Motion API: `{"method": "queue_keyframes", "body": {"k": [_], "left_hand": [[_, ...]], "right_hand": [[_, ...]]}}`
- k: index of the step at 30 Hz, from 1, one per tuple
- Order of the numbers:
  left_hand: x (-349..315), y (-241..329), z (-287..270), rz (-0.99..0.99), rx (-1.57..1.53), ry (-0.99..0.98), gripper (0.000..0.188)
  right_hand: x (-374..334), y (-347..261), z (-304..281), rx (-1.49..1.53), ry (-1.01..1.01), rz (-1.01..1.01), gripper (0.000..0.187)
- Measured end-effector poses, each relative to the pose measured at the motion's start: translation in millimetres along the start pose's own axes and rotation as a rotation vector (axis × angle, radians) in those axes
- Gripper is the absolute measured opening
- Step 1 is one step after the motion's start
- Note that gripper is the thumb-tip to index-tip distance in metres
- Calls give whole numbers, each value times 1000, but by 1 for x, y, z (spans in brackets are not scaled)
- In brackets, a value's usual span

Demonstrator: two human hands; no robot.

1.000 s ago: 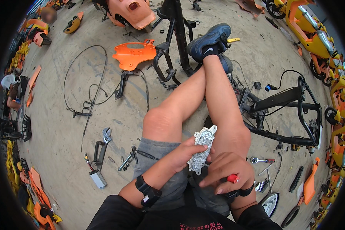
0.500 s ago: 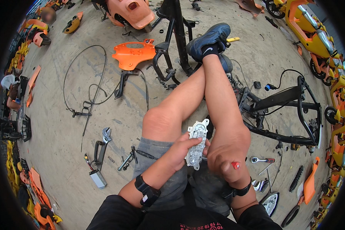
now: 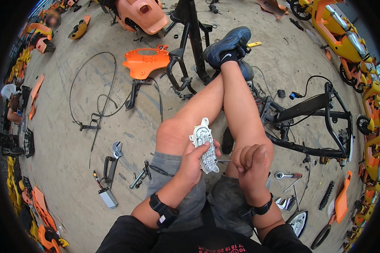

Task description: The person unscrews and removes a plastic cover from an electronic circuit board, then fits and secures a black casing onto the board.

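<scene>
An adjustable wrench (image 3: 117, 150) lies on the floor (image 3: 126, 122), well left of the left hand (image 3: 191, 165). That hand is closed around a white-rimmed clear lamp unit (image 3: 207, 155), thumb across its face, the unit tilted above the lap. Just right of it, a thin metal shaft (image 3: 225, 160) reaches the unit's edge, contact unclear, from the right hand (image 3: 253, 170), fingers curled tight around it.

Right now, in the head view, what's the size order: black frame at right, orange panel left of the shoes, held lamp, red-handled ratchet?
1. Black frame
2. Orange panel and lamp: too alike to rank; the lamp is nearer the camera
3. Ratchet
</scene>
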State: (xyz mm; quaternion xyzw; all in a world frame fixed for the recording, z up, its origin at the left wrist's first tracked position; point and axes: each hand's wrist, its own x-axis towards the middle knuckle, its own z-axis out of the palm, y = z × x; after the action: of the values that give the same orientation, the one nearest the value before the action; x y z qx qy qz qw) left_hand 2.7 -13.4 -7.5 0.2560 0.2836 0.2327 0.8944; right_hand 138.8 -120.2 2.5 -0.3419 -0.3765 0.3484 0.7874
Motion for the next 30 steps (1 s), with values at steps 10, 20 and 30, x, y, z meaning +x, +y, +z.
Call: {"method": "queue_keyframes", "body": {"k": [10, 20, 30], "left_hand": [[-1, 0, 3, -110, 41, -14, 25], [-3, 5, 6, -262, 66, -90, 28], [-3, 0, 3, -282, 74, -172, 43]], "right_hand": [[3, -30, 34, 45, 416, -38, 45], [10, -30, 32, 95, 323, -215, 44], [8, -28, 29, 39, 319, -123, 44]]}}
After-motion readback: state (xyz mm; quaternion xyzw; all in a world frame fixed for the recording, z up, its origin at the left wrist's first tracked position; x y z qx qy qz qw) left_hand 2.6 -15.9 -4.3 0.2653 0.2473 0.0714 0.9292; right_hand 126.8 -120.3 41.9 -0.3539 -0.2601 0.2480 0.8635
